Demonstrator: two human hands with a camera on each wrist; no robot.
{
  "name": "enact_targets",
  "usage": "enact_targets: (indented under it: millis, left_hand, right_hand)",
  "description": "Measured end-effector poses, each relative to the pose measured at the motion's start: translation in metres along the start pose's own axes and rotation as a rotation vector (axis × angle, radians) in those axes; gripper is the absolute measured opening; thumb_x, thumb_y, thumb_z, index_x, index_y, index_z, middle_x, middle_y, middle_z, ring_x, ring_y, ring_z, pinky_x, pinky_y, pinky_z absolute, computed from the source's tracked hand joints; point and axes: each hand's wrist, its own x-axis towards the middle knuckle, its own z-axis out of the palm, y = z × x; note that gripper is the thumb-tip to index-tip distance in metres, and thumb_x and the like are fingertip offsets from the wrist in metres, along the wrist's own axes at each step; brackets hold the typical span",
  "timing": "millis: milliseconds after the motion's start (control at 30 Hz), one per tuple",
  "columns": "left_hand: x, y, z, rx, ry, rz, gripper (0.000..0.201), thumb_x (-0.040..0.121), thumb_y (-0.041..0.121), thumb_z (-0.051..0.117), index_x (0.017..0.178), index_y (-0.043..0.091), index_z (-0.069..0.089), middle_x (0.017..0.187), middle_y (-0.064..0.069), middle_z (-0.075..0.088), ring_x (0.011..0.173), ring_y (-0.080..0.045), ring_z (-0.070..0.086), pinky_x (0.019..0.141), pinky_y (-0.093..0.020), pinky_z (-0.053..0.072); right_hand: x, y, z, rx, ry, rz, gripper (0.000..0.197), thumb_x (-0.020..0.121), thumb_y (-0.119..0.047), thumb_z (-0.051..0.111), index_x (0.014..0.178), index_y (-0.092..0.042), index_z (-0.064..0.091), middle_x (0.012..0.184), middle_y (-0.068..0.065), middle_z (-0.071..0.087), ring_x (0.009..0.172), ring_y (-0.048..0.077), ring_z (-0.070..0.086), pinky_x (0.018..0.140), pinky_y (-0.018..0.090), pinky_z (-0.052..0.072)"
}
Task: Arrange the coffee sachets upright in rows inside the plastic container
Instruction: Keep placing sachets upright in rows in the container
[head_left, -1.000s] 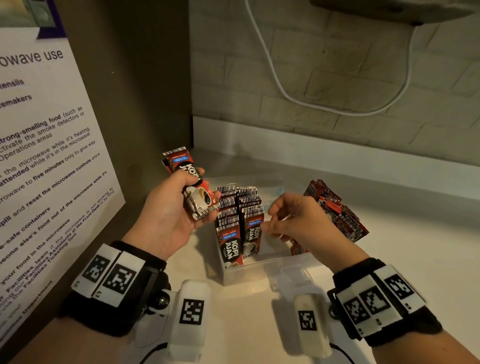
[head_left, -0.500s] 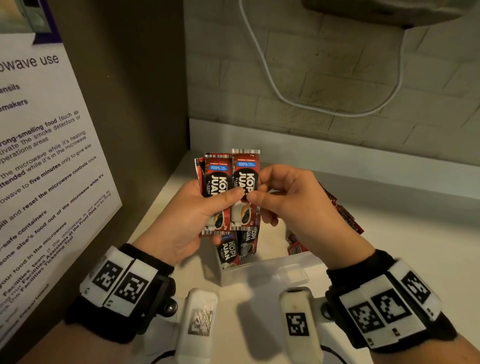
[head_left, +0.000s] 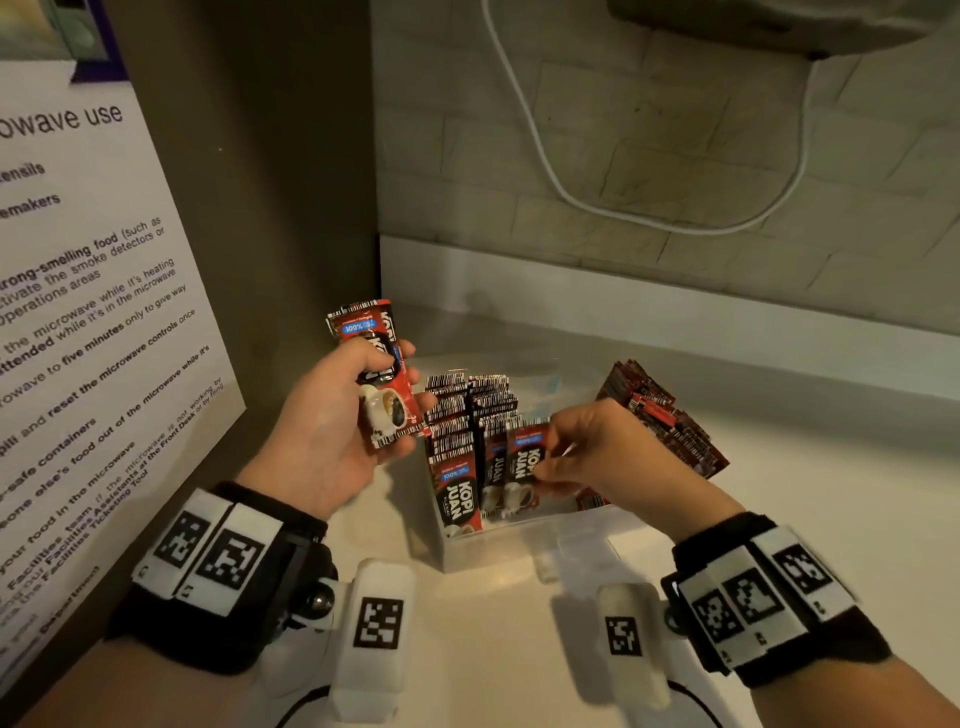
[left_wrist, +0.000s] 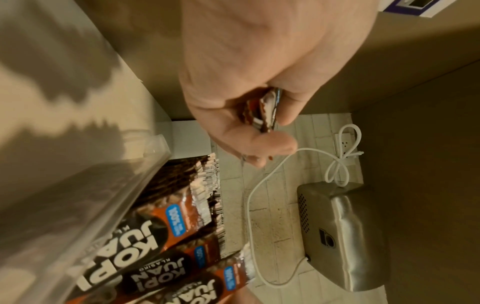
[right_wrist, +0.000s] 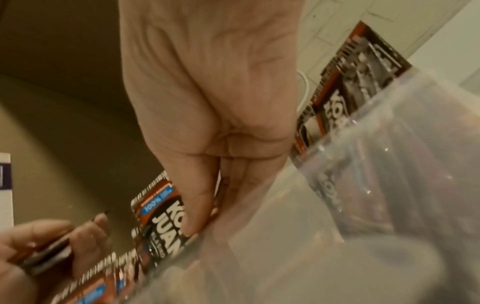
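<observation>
A clear plastic container (head_left: 524, 545) stands on the white counter with several red Kopi Juan sachets (head_left: 462, 431) upright in rows along its left side. My left hand (head_left: 358, 410) grips a small bunch of sachets (head_left: 382, 384) just left of the container, above the counter; the left wrist view shows them (left_wrist: 265, 109) edge-on in the fingers. My right hand (head_left: 566, 457) pinches one sachet (head_left: 524, 467) by its right side and holds it upright inside the container at the front of a row. In the right wrist view the thumb lies across that sachet (right_wrist: 161, 218).
A loose pile of sachets (head_left: 670, 421) lies behind and right of the container. A brown side wall with a white notice (head_left: 93, 322) is on the left. A white cable (head_left: 561, 176) hangs on the tiled back wall under a metal appliance (left_wrist: 345, 236).
Half a second ago both hands held sachets together above the container. Since then my right hand has carried one sachet down into the container and my left hand has drawn back left with the rest.
</observation>
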Motion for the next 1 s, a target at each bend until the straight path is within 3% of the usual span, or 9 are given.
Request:
enact_targets:
  millis: [100, 200, 400, 567, 633, 733, 1000]
  left_hand:
    - [0.001, -0.001, 0.0, 0.002, 0.003, 0.0, 0.02, 0.091, 0.018, 0.044, 0.085, 0.021, 0.063, 0.061, 0.006, 0.061, 0.056, -0.012, 0.063, 0.037, -0.014, 0.038]
    - [0.002, -0.001, -0.002, 0.009, 0.016, 0.003, 0.02, 0.091, 0.018, 0.045, 0.085, 0.021, 0.064, 0.062, 0.006, 0.062, 0.058, -0.012, 0.064, 0.037, -0.015, 0.039]
    - [0.002, -0.004, 0.0, 0.01, 0.015, -0.001, 0.019, 0.091, 0.017, 0.046, 0.087, 0.021, 0.063, 0.063, 0.006, 0.063, 0.059, -0.012, 0.063, 0.038, -0.016, 0.039]
    - [0.002, -0.005, 0.001, 0.005, -0.001, -0.001, 0.019, 0.092, 0.016, 0.044, 0.088, 0.02, 0.063, 0.063, 0.005, 0.062, 0.057, -0.011, 0.063, 0.037, -0.017, 0.039]
    - [0.002, -0.005, 0.001, 0.003, -0.004, -0.002, 0.019, 0.092, 0.016, 0.045, 0.089, 0.02, 0.063, 0.065, 0.005, 0.062, 0.057, -0.011, 0.063, 0.037, -0.018, 0.04]
    - [0.002, -0.006, 0.002, 0.005, -0.011, 0.001, 0.017, 0.092, 0.016, 0.046, 0.092, 0.019, 0.063, 0.067, 0.004, 0.063, 0.058, -0.011, 0.064, 0.038, -0.018, 0.041]
    - [0.0, -0.004, 0.002, 0.016, -0.04, 0.012, 0.02, 0.093, 0.013, 0.045, 0.097, 0.018, 0.064, 0.071, 0.003, 0.065, 0.062, -0.012, 0.067, 0.038, -0.022, 0.045]
  right_hand:
    - [0.007, 0.007, 0.007, -0.062, -0.011, 0.001, 0.01, 0.076, 0.005, 0.072, 0.083, -0.003, 0.07, 0.078, 0.013, 0.073, 0.073, 0.029, 0.072, 0.072, 0.04, 0.06]
    - [0.011, 0.009, 0.011, -0.097, -0.001, 0.003, 0.011, 0.074, 0.003, 0.075, 0.08, -0.005, 0.07, 0.076, 0.011, 0.073, 0.073, 0.03, 0.072, 0.073, 0.041, 0.06]
    - [0.013, 0.009, 0.015, -0.113, 0.011, 0.003, 0.018, 0.072, 0.003, 0.077, 0.084, 0.009, 0.064, 0.076, 0.014, 0.072, 0.067, 0.022, 0.071, 0.067, 0.03, 0.06]
    - [0.011, 0.006, 0.017, -0.133, 0.016, -0.003, 0.016, 0.069, 0.0, 0.08, 0.073, 0.002, 0.064, 0.07, 0.009, 0.071, 0.05, 0.004, 0.062, 0.055, 0.018, 0.054]
    - [0.01, 0.006, 0.017, -0.121, 0.014, -0.007, 0.02, 0.07, 0.0, 0.079, 0.066, -0.007, 0.061, 0.066, 0.004, 0.069, 0.049, 0.001, 0.06, 0.054, 0.015, 0.052]
    - [0.01, 0.006, 0.019, -0.11, 0.011, -0.006, 0.02, 0.072, 0.0, 0.078, 0.066, -0.008, 0.06, 0.062, 0.0, 0.066, 0.049, -0.001, 0.06, 0.053, 0.014, 0.05]
    - [0.008, 0.009, 0.016, -0.15, 0.079, -0.047, 0.026, 0.064, -0.009, 0.086, 0.072, -0.009, 0.062, 0.073, 0.012, 0.07, 0.057, 0.013, 0.062, 0.06, 0.025, 0.056]
